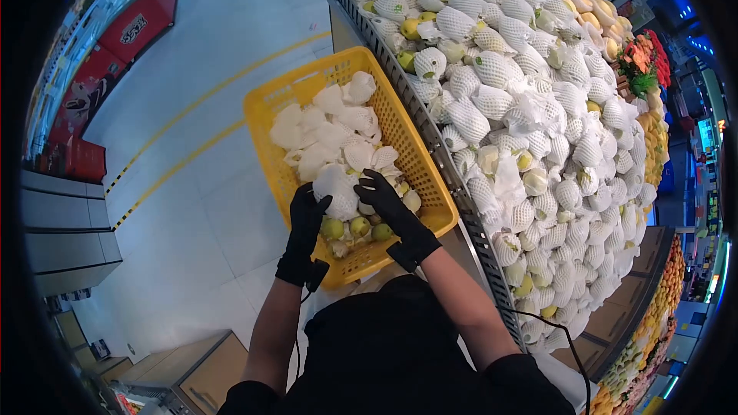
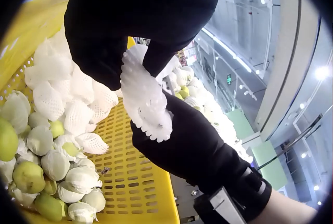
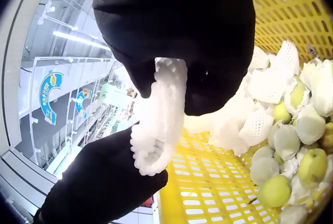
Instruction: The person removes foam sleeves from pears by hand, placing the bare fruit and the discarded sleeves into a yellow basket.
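Note:
Both hands wear black gloves and are above a yellow basket (image 1: 419, 150). Between them is a white foam fruit net (image 1: 336, 190), its scalloped rim showing in the left wrist view. My left hand (image 1: 307, 211) pinches one side of the net between thumb and fingers. On the opposite side my right hand (image 1: 388, 201) pinches it too; its gloved fingers (image 3: 171, 31) cover part of the net in the right wrist view. Below lie yellow-green pears (image 2: 28, 177), several wrapped in thin white paper. More foam nets (image 1: 327, 134) fill the basket's far part.
Along the right side rises a sloping display of net-wrapped fruit (image 1: 530, 100), edged by a dark slotted rail (image 1: 438, 146). Yellow-striped floor (image 1: 192, 154) extends to the left, with a red counter (image 1: 146, 11) beyond. A black cable (image 1: 565, 330) hangs near the right arm.

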`<state>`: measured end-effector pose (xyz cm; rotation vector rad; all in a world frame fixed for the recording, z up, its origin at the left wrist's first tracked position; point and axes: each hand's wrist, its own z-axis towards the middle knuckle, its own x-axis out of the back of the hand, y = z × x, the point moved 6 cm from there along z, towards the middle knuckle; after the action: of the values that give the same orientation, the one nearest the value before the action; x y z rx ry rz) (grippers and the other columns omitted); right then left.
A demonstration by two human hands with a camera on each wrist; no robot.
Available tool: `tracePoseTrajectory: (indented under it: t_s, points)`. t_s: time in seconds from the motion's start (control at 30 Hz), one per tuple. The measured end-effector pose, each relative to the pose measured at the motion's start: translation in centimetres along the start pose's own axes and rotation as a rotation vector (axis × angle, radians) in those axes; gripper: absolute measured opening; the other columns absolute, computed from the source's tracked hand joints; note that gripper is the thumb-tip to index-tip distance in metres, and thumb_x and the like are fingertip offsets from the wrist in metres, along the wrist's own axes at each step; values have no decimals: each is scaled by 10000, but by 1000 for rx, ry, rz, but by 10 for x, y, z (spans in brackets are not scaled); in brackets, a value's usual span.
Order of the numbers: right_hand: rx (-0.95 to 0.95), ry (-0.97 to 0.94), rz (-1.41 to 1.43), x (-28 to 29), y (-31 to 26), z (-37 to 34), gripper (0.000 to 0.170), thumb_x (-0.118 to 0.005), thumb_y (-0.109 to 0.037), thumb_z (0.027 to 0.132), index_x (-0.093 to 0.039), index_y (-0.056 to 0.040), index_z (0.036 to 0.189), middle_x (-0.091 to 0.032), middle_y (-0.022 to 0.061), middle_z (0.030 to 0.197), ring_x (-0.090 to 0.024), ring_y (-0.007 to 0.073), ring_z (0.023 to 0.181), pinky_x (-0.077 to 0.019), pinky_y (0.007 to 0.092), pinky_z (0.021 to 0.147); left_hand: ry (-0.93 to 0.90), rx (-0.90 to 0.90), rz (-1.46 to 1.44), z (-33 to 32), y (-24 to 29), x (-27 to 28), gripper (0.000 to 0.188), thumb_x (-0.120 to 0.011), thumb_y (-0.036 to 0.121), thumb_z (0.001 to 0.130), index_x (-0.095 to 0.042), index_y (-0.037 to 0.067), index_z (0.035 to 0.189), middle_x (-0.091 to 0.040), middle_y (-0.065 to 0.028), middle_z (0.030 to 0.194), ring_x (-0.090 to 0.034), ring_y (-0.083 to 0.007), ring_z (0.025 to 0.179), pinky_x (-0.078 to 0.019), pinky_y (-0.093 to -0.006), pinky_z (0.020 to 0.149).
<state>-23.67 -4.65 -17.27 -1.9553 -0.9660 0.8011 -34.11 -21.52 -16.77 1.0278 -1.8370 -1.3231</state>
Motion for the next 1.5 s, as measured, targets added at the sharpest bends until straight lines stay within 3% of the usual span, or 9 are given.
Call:
tracePoseTrajectory:
  t_s: [0.07,0.17,0.27,0.37,0.57,0.83,0.9,1.33,1.5]
  points:
    - [50,27,104,16,-7,-6,646,-695,-218,843,-369,-18,1364,-520,129,1210,-544,180,1043,-462,274,858,44,-16,34,18,3,9,439,-718,58,792,-503,3,1171,-647,-101,940,-620,-148,795,-514,-269,661]
    - [71,18,91,29,-23,-26,572,-633,-172,865,-384,-17,1355,-547,69,1124,-545,138,1003,-452,262,868,110,-134,-48,47,10,24,477,-710,60,802,-476,-3,1212,-637,-89,925,-593,-141,764,-505,-273,657]
    - [124,38,31,43,-29,-44,521,-620,-158,869,-416,-13,1326,-559,46,1076,-543,113,957,-449,251,846,251,-60,-213,63,31,35,610,-677,85,829,-360,-9,1341,-495,-180,1244,-563,-212,984,-491,-313,817]
    - [176,79,-4,60,-28,-58,459,-637,-208,877,-487,-8,1262,-565,55,1081,-552,109,925,-459,244,814,237,-131,-253,88,18,52,626,-675,52,817,-352,30,1353,-408,-194,1305,-545,-253,1065,-522,-336,814]
    - [75,175,120,85,-28,-89,411,-611,-224,892,-516,-19,1236,-614,59,1025,-602,139,869,-502,277,769,168,-134,-258,84,16,53,489,-629,63,860,-422,33,1302,-502,-144,1189,-573,-218,996,-529,-333,806]
    - [133,282,167,104,-34,-137,278,-558,-261,933,-612,-11,1044,-662,69,926,-620,139,798,-515,271,727,-146,-118,-439,62,2,17,287,-623,154,878,-570,18,1125,-599,-58,948,-592,-155,825,-539,-318,719]
    - [154,329,177,113,-28,-148,228,-536,-212,936,-575,-2,1016,-651,109,931,-643,181,837,-537,309,753,-236,-69,-444,51,0,-2,293,-623,154,878,-567,17,1132,-600,-61,947,-594,-158,823,-541,-321,714]
    - [166,623,353,170,5,-257,277,-540,-263,946,-571,3,1016,-642,98,921,-628,160,787,-530,294,727,-657,134,-299,-31,-20,-99,358,-621,201,879,-530,24,1177,-593,-71,953,-603,-163,869,-535,-333,799]
    - [167,762,278,202,27,-315,313,-532,-281,945,-574,17,1032,-641,96,922,-630,161,791,-530,298,717,-720,209,-325,-40,-41,-145,283,-567,83,890,-529,2,1159,-603,-97,919,-616,-188,786,-556,-311,687]
